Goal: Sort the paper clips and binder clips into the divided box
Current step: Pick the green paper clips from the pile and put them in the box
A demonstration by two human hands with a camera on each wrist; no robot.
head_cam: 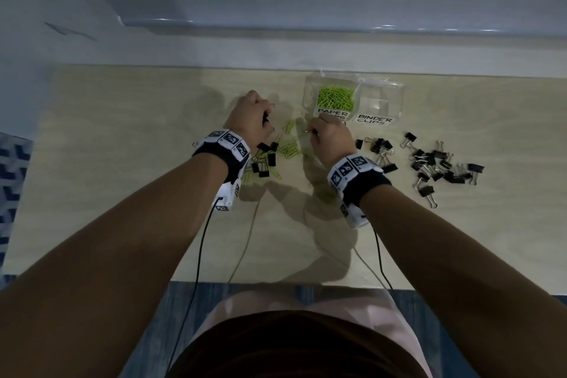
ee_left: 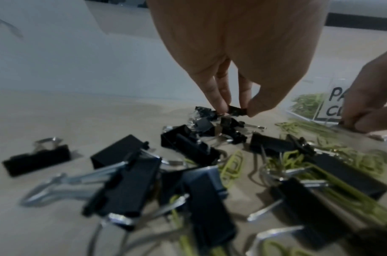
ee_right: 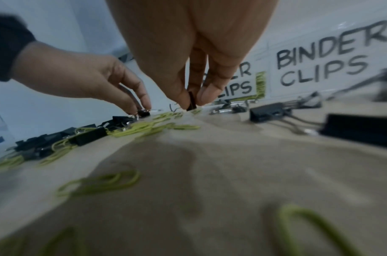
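A clear divided box stands at the back of the table. Its left cell, labelled PAPER CLIPS, holds green paper clips; the right cell, labelled BINDER CLIPS, looks bare. My left hand pinches a small black binder clip at table level, above a mixed heap of black binder clips and green paper clips. My right hand pinches another small black binder clip just in front of the box.
Many black binder clips lie scattered on the right of the light wooden table. A few loose green paper clips lie near the right wrist. A white wall ledge runs behind the table. Wrist cables trail off the front edge.
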